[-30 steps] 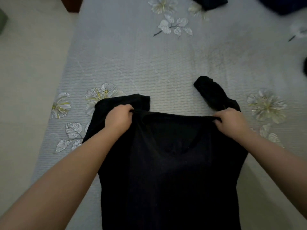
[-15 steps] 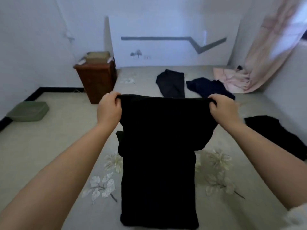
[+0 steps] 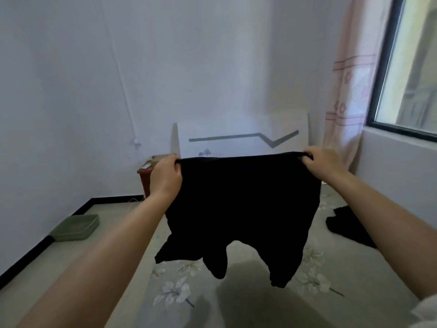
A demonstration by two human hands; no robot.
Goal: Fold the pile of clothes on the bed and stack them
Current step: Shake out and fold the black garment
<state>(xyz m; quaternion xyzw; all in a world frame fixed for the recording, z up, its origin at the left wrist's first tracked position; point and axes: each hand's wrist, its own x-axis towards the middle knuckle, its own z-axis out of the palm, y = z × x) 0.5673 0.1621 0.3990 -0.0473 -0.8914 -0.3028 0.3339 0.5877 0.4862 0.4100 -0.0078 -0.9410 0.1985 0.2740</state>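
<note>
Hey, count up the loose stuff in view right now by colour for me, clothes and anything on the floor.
Black: 2, the held garment and another garment lying on the bed
Green: 1, a tray on the floor
Total: 3

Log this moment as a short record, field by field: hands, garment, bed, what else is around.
left hand: grips the top left corner of the black garment
right hand: grips the top right corner
black garment: held up in the air, hanging clear of the bed
bed: floral sheet; another dark garment lies at right
floor: green basin at left
</note>
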